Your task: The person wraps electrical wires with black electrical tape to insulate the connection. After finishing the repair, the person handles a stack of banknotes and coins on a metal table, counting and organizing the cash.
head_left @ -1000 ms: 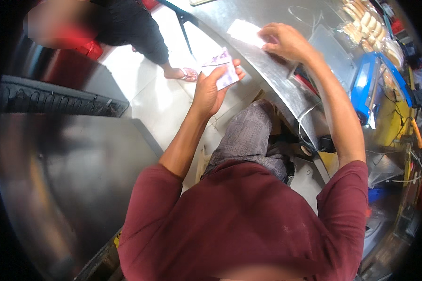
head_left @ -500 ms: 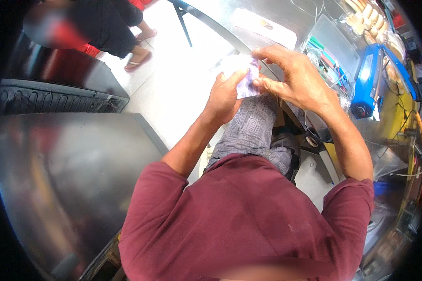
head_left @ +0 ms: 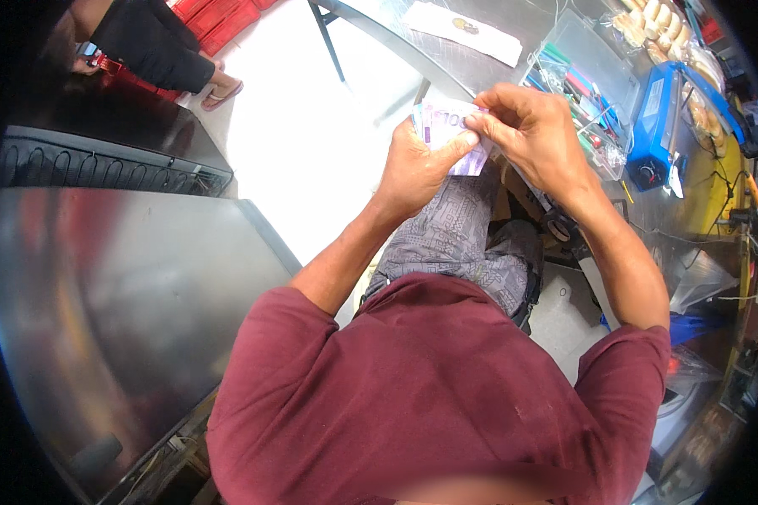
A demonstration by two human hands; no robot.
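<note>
Purple-and-white banknotes (head_left: 446, 126), apparently a small stack, are held up above my lap. My left hand (head_left: 421, 168) grips them from the left, its thumb lying across the front and the other fingers hidden behind. At the upper right edge of the notes, my right hand (head_left: 526, 126) pinches a corner between thumb and forefinger. How many notes there are cannot be made out.
To the right, a metal counter bears a clear plastic box (head_left: 577, 93) of pens, a blue bag sealer (head_left: 657, 126) and bread rolls (head_left: 661, 29). A white card (head_left: 463, 32) lies farther back. Left stands a metal cabinet (head_left: 143, 278); beyond it, a person (head_left: 156, 42) near red crates (head_left: 219, 29).
The notes have turned so that their printed face shows more clearly. My right hand's fingers have closed from a looser spread to a pinch. The person at far left has shifted left.
</note>
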